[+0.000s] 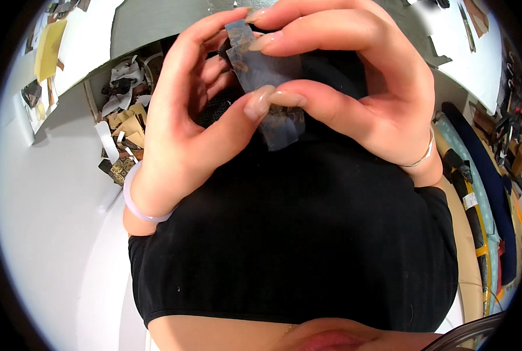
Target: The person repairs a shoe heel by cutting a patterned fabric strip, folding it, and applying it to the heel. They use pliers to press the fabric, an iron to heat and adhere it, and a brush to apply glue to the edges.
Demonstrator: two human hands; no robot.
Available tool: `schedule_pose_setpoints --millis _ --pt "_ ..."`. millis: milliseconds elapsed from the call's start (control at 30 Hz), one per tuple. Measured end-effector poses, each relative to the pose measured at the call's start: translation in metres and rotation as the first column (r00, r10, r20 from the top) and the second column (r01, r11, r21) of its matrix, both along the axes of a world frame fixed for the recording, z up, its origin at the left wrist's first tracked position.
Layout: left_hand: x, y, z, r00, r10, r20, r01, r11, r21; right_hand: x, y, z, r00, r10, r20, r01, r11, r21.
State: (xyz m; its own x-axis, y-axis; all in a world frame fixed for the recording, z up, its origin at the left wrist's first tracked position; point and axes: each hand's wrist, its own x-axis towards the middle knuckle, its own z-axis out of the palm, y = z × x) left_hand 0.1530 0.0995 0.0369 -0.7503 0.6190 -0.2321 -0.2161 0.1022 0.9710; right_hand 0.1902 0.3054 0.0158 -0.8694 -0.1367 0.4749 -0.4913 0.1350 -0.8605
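Observation:
A thin grey-blue piece (pixel 267 69), with brownish patches and uneven edges, is held up between my two hands close to my chest. I cannot make out whether it is leather, fabric or film. My left hand (pixel 194 111) pinches its left side, thumb on the near face and fingers curled behind. From the right, my right hand (pixel 360 76) grips it too, its thumb tip beside the left thumb and its fingertips at the upper part. A lower flap of the piece hangs below the thumbs. The fingers partly cover its middle.
A grey mat (pixel 156 26) lies on the white worktable ahead. Below its left side are paper and patterned scraps (pixel 126 123). A yellow pad (pixel 50 50) sits at far left. Rolls of material (pixel 477 175) stand at right. A slim tool (pixel 467 26) lies on the table's right.

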Motion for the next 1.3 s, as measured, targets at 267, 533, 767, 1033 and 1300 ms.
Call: schedule_pose_setpoints --millis 267,533,767,1033,1300 --pt "0.001 -0.001 -0.001 0.993 -0.057 -0.1 0.045 0.992 -0.119 -0.007 0.01 -0.009 0.998 0.063 -0.001 -0.063 0.994 -0.093" --pt "-0.018 -0.004 -0.018 0.872 0.068 -0.484 -0.033 0.996 0.082 -0.006 0.015 0.01 0.985 0.033 0.167 -0.031 0.999 -0.017" --pt "-0.042 -0.007 -0.01 0.743 -0.17 -0.647 0.131 0.985 -0.109 -0.017 0.02 0.003 0.989 0.05 0.137 -0.05 0.999 -0.003" --pt "-0.048 -0.003 -0.014 0.84 -0.104 -0.532 0.059 0.993 -0.101 -0.027 0.02 -0.015 0.984 0.044 0.17 -0.037 0.998 -0.044" --pt "-0.069 -0.002 -0.023 0.894 -0.094 -0.439 0.087 0.996 -0.035 -0.044 0.02 -0.003 0.971 0.025 0.239 -0.027 1.0 0.005"
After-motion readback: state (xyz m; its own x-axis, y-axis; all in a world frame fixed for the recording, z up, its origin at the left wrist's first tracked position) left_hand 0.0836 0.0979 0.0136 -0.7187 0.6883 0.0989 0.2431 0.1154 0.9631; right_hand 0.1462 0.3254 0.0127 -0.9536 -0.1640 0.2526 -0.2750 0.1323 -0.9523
